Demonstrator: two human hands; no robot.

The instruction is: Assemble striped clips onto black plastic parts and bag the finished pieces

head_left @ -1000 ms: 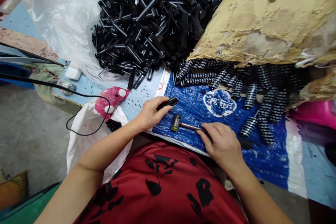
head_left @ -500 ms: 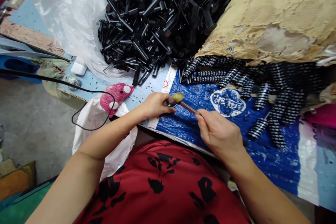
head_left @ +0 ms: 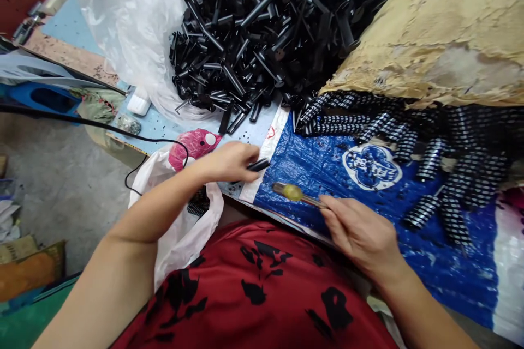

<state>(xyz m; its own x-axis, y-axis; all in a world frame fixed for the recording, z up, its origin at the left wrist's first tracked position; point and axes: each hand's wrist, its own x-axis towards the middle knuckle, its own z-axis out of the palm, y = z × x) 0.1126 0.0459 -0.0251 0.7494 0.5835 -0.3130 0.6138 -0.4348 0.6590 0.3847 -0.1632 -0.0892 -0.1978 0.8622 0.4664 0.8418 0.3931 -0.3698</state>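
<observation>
My right hand (head_left: 360,234) grips the yellow-faced, metal-shafted hammer (head_left: 293,192); my left hand (head_left: 235,161) pinches a short glossy black tube (head_left: 260,165) (between taps, I'd judge; another calls for steadiness), black tubes heaped (head_left: 262,38) beyond

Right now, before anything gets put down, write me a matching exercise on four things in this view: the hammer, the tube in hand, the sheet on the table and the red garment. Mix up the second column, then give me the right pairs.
Things
1. Hammer
2. Tube
3. Sheet
4. Garment

Places and colours
A. Blue with a white emblem
B. Held in the left hand
C. Red with black shapes
D. Held in the right hand

Right pairs: 1-D, 2-B, 3-A, 4-C
</observation>
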